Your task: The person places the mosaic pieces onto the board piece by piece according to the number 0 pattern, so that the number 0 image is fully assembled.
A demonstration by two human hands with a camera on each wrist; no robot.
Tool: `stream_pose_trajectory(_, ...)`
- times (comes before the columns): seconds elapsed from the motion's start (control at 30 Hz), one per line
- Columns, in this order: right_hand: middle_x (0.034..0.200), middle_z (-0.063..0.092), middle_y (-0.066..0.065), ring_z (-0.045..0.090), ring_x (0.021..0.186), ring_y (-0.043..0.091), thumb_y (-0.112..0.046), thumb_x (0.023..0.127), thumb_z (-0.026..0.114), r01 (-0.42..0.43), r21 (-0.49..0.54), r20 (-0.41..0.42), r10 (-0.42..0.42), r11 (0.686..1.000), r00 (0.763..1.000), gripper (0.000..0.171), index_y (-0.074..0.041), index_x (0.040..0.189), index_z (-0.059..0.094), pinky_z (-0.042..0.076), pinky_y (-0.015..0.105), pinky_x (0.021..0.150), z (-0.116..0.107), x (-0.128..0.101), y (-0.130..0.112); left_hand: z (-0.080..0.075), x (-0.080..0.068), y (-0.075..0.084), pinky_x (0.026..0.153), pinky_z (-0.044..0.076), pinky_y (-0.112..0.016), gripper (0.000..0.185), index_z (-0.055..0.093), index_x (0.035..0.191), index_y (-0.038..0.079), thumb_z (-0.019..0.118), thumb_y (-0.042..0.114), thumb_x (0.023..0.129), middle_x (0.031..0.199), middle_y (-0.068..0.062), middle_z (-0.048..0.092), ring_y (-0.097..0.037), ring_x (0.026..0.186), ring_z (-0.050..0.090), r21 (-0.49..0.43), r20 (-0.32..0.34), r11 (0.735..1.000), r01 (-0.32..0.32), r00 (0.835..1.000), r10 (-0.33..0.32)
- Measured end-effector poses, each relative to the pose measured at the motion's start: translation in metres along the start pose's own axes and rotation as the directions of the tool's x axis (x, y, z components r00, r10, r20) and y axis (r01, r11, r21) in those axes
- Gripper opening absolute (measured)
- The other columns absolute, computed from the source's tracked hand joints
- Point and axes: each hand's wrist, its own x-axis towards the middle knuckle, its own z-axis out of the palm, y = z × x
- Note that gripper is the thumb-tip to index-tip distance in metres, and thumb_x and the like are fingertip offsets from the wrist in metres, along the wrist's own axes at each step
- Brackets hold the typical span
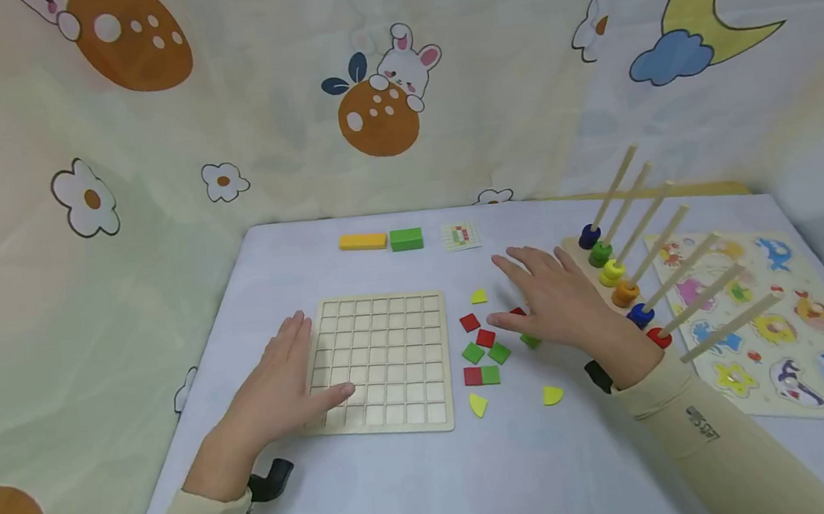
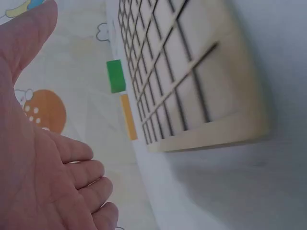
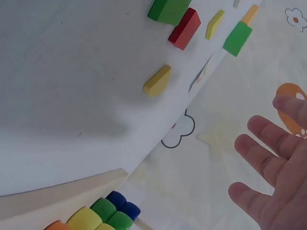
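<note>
A wooden grid board with empty square cells lies on the white table. My left hand rests flat on the board's left edge, fingers straight and thumb on the cells; the board fills the left wrist view. Right of the board lie several red tiles, green tiles and yellow quarter-round pieces. My right hand hovers flat over these tiles, fingers spread, holding nothing. The right wrist view shows a yellow piece, a red tile and my fingers.
A yellow block, a green block and a small pattern card lie at the table's far side. A rack of wooden rods with coloured rings stands right of my hand, with an animal puzzle board beyond. Printed cloth surrounds the table.
</note>
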Motion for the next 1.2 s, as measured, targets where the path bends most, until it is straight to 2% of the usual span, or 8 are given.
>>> stream_pose_trajectory(0.2,0.163,0.044,0.015,0.04,0.152,0.036,-0.064,0.09,0.072,0.013,0.016,0.001,-0.013,1.0,1.0,0.091,-0.014,0.16,0.043,0.018,0.068,0.128,0.001,0.012,-0.005,0.017,-0.022,-0.006,0.131,0.019,-0.06,0.126,0.016,0.165,-0.004,0.067,0.079,0.084,0.176,-0.02,0.013,-0.042,0.163,0.012,0.022,0.004,0.999,0.024,1.0,-0.024)
stream_pose_trajectory(0.4,0.158,0.051,0.013,0.047,0.146,0.036,-0.057,0.09,0.076,0.015,0.036,0.007,-0.015,0.999,1.0,0.083,-0.012,0.156,0.05,0.032,0.061,0.125,-0.002,0.025,-0.012,0.029,-0.035,-0.01,0.13,0.024,-0.06,0.12,0.022,0.164,-0.005,0.069,0.074,0.086,0.174,-0.021,0.019,-0.044,0.161,0.019,0.052,-0.007,0.998,0.019,1.0,-0.019)
stream_pose_trajectory(0.9,0.141,0.062,0.015,0.058,0.129,0.035,-0.037,0.09,0.084,0.004,0.04,0.109,-0.009,0.999,0.994,0.063,-0.007,0.141,0.065,0.05,0.055,0.112,0.006,0.048,-0.017,0.041,-0.04,-0.013,0.129,0.027,-0.059,0.112,0.025,0.161,-0.009,0.076,0.059,0.088,0.172,-0.025,0.022,-0.044,0.161,0.02,0.1,0.001,0.994,0.04,0.999,-0.04)
stream_pose_trajectory(1.07,0.133,0.066,0.014,0.06,0.122,0.033,-0.035,0.088,0.085,-0.014,0.003,0.136,0.014,1.0,0.991,0.056,-0.009,0.136,0.07,0.053,0.052,0.108,0.016,0.056,-0.019,0.042,-0.043,-0.014,0.128,0.028,-0.059,0.109,0.026,0.161,-0.01,0.076,0.056,0.09,0.172,-0.026,0.023,-0.045,0.16,0.021,0.1,-0.012,0.994,0.045,0.999,-0.044)
stream_pose_trajectory(1.2,0.122,0.069,0.012,0.062,0.111,0.03,-0.033,0.088,0.086,0.007,-0.041,0.148,-0.001,0.999,0.989,0.05,-0.009,0.13,0.074,0.055,0.049,0.1,0.021,0.06,-0.019,0.044,-0.046,-0.015,0.128,0.028,-0.059,0.107,0.026,0.16,-0.011,0.076,0.054,0.091,0.172,-0.027,0.022,-0.046,0.16,0.021,0.108,-0.018,0.993,0.048,0.999,-0.047)
